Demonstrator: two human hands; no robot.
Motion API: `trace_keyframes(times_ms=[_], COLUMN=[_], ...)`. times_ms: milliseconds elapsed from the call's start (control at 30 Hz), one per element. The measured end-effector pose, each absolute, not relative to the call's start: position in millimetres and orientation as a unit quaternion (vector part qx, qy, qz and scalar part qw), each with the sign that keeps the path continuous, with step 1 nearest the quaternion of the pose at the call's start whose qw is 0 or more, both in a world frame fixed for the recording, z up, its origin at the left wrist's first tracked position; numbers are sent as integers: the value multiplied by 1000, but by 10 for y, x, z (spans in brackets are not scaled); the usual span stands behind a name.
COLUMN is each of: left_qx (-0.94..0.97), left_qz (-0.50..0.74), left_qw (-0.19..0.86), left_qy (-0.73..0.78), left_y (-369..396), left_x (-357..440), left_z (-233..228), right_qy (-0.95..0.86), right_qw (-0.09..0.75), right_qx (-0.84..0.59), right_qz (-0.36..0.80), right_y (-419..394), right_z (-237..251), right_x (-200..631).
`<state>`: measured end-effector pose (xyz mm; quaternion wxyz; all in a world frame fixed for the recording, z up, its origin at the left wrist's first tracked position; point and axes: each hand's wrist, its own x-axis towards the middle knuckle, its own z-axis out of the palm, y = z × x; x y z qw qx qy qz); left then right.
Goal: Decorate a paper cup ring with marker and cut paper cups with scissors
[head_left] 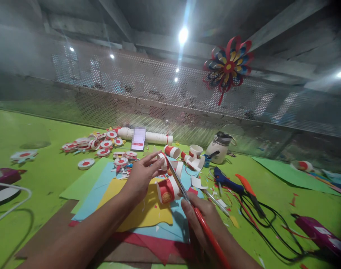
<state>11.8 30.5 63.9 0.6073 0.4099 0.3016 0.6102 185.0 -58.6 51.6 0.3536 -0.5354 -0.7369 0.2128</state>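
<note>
My left hand (139,176) pinches a short red-and-white piece of paper cup (164,162) between thumb and fingers. Long scissors with red handles (204,227) are gripped in my right hand (202,213). Their metal blades (177,180) point up and left, with the tips at the cup piece; whether they touch it I cannot tell. Below the blades a red-and-white paper cup (167,191) lies on its side over yellow paper (125,204). Blue sheets (88,203) show under the yellow one.
Cut cup discs (106,144) are piled at the back left, beside a white tube (156,138) and a propped phone (138,139). To the right lie a glue gun (228,181), an orange-handled tool (247,188), black cables and a purple device (320,231). A lidded jar (219,147) stands behind.
</note>
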Motion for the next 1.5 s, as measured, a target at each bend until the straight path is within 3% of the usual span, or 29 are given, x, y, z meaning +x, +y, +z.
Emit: trace_keyframes(times_ms=[900,1500], left_qx=[399,412], left_qz=[618,617], left_qw=[610,601], left_qy=[296,298], left_y=[294,296], left_x=[149,147], left_z=[628,631], right_qy=[-690,-704], right_qw=[379,361], right_qx=[-552,-565], right_qz=[275,235], right_y=[-629,-593], right_z=[467,475], right_x=[1776,1799])
